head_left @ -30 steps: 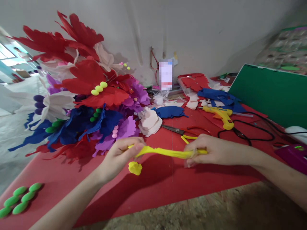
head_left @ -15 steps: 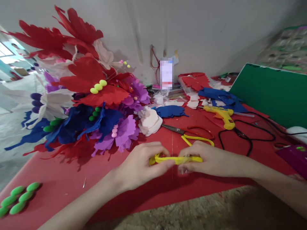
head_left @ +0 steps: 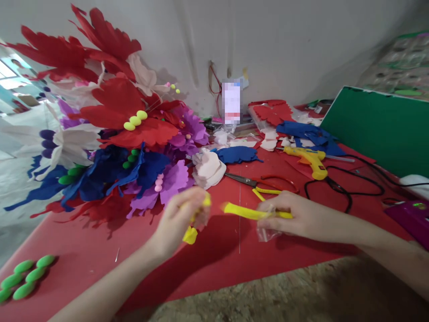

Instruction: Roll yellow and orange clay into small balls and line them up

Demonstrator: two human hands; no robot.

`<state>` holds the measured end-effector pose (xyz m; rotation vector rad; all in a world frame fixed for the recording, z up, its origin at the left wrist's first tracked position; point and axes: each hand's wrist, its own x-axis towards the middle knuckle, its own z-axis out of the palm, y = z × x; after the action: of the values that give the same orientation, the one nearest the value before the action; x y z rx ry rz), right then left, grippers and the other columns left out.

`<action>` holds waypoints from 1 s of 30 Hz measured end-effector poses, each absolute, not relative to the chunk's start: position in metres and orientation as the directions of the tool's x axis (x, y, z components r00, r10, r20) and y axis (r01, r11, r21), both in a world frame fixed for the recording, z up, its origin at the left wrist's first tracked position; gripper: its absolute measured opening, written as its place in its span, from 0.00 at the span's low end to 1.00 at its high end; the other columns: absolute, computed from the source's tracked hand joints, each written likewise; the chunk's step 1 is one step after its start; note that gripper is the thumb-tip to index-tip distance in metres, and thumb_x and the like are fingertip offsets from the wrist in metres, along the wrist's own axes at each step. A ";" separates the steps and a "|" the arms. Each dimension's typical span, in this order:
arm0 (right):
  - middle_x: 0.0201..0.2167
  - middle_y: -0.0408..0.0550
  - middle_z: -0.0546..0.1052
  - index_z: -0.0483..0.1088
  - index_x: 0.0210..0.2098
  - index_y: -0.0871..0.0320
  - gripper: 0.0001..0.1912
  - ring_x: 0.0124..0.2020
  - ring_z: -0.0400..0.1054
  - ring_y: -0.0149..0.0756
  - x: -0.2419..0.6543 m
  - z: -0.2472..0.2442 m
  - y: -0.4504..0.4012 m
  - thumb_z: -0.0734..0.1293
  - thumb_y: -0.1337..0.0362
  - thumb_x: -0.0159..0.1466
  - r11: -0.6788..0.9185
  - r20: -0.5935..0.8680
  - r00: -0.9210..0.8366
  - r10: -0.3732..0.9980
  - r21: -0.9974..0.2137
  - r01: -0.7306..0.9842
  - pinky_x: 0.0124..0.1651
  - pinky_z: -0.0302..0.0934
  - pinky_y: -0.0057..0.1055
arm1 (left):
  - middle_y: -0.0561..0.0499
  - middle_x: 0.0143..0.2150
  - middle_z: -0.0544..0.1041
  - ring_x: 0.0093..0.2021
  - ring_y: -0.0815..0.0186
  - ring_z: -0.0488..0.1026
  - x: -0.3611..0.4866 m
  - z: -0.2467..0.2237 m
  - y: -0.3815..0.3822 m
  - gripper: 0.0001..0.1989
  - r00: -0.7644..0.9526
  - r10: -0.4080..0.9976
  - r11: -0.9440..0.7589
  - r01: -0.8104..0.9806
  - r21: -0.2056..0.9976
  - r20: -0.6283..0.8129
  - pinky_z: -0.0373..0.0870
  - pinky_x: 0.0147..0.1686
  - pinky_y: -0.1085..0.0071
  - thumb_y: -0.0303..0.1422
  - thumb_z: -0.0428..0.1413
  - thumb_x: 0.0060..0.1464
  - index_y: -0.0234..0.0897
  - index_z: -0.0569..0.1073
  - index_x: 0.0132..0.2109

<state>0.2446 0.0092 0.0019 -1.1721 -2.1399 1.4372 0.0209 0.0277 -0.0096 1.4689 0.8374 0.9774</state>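
My left hand (head_left: pixel 177 221) is closed on a crumpled yellow piece (head_left: pixel 190 235) that pokes out above and below the fingers. It hovers over the red tabletop (head_left: pixel 161 273), just in front of a purple butterfly (head_left: pixel 176 179). Across a small gap, my right hand (head_left: pixel 303 221) grips a flat yellow strip (head_left: pixel 243 211), whose free end points toward my left hand. A small clear plastic bag (head_left: pixel 268 235) hangs from the same right fingers. Behind that hand lie scissors (head_left: pixel 246 180) with a red and a yellow handle, the yellow one partly hidden.
Large cloth-like butterflies (head_left: pixel 117 103) crowd the left. Green oval beads (head_left: pixel 23 290) and a small pin-like piece (head_left: pixel 117 255) lie at front left. A yellow glue gun (head_left: pixel 311 162), its black cord (head_left: pixel 351 192), blue scraps (head_left: pixel 301 134) and a green board (head_left: pixel 378 129) stand right. A phone (head_left: pixel 231 105) leans behind.
My hands have moved apart: the left went leftward and up with its yellow piece, the right slightly rightward. The strip's left end, held by both hands before, is now free of the left.
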 end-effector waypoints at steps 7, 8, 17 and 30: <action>0.24 0.43 0.68 0.66 0.24 0.62 0.23 0.13 0.51 0.17 0.259 -0.015 0.011 0.60 0.46 0.57 -0.098 -0.328 -0.491 0.807 -0.895 0.436 0.14 0.43 0.20 | 0.52 0.38 0.75 0.22 0.74 0.69 0.011 -0.002 0.039 0.12 0.154 0.987 0.086 -0.310 0.947 -0.040 0.63 0.15 0.80 0.24 0.48 0.47 0.38 0.70 0.40; 0.24 0.44 0.68 0.66 0.24 0.63 0.23 0.13 0.51 0.17 0.259 -0.017 0.011 0.60 0.46 0.56 -0.109 -0.334 -0.491 0.805 -0.896 0.431 0.14 0.43 0.20 | 0.54 0.31 0.75 0.18 0.76 0.67 0.012 -0.003 0.038 0.10 0.173 0.983 0.118 -0.328 0.937 -0.063 0.62 0.14 0.80 0.26 0.49 0.49 0.38 0.71 0.38; 0.18 0.38 0.62 0.65 0.24 0.62 0.22 0.12 0.51 0.17 0.257 -0.027 0.011 0.61 0.47 0.57 -0.145 -0.357 -0.471 0.807 -0.892 0.428 0.14 0.44 0.19 | 0.60 0.07 0.46 0.07 0.80 0.44 0.020 -0.030 0.036 0.31 0.421 0.891 0.233 -0.102 0.967 -0.170 0.42 0.08 0.81 0.51 0.43 0.51 0.36 0.50 0.10; 0.22 0.42 0.66 0.66 0.26 0.62 0.21 0.12 0.53 0.18 0.260 -0.033 0.011 0.60 0.47 0.57 -0.137 -0.365 -0.466 0.806 -0.881 0.453 0.13 0.46 0.20 | 0.42 0.59 0.61 0.61 0.64 0.53 0.029 -0.045 0.021 0.21 0.664 0.747 -0.570 0.658 0.491 -0.022 0.47 0.61 0.57 0.28 0.34 0.59 0.29 0.57 0.58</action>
<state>0.2601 0.0107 -0.0326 -1.4126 -1.8297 1.6349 0.0290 0.0212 -0.0450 2.4165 1.0939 0.2586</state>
